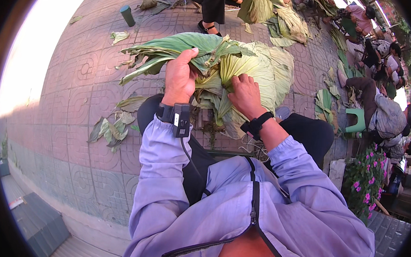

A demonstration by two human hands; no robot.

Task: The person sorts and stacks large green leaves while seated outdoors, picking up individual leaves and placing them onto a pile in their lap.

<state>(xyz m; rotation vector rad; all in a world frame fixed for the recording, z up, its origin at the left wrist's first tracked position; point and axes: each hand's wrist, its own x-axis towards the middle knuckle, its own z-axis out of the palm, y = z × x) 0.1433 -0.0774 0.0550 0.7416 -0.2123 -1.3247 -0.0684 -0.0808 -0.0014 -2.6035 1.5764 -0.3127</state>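
Note:
My left hand grips a bunch of large green leaves, its thumb on top; they look like lotus leaves, with dry, ragged edges. Close on the right, my right hand has its curled fingers on the gathered part of a pale yellow-green leaf pile. The pile fans out to the right between and beyond my knees. Whether the right fingers pinch a single leaf is hidden behind the knuckles.
Loose leaves lie on the paving at left. A dark green cup stands farther off. Another person's leg and more leaves are ahead. At right are a green stool, several seated people and pink flowers.

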